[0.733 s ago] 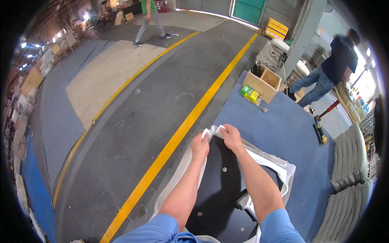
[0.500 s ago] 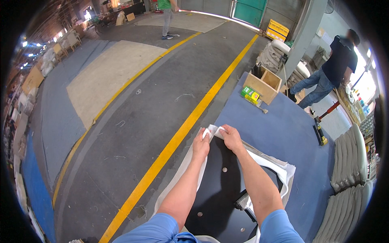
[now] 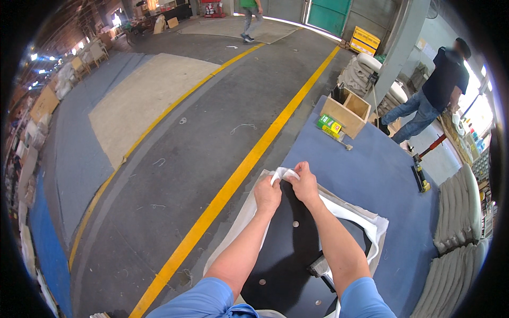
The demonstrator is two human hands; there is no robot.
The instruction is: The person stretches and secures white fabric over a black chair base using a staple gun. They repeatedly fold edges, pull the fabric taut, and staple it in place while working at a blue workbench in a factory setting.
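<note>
Lying on the blue tabletop is a black panel (image 3: 281, 233) with a few round light spots, wrapped along its edges in white fabric (image 3: 352, 213) with a greyish outer layer. At its far corner my left hand (image 3: 268, 194) pinches the gathered white fabric. Close beside it, my right hand (image 3: 304, 183) grips the same fold, thumb and fingers pressed together. A dark and silver tool, probably a staple gun (image 3: 319, 266), rests on the panel near my right forearm, which partly hides it.
A wooden box (image 3: 347, 114) and a green-yellow carton (image 3: 329, 126) stand on the blue table (image 3: 366, 169). Another staple gun (image 3: 421, 178) lies at its right edge, near stacked grey cushions (image 3: 457, 212). One person (image 3: 444, 79) stands at the right; another (image 3: 249, 21) is far off.
My hands have drawn closer together, folding the fabric at the corner; my left hand has turned knuckles-up. The far person has walked to the right.
</note>
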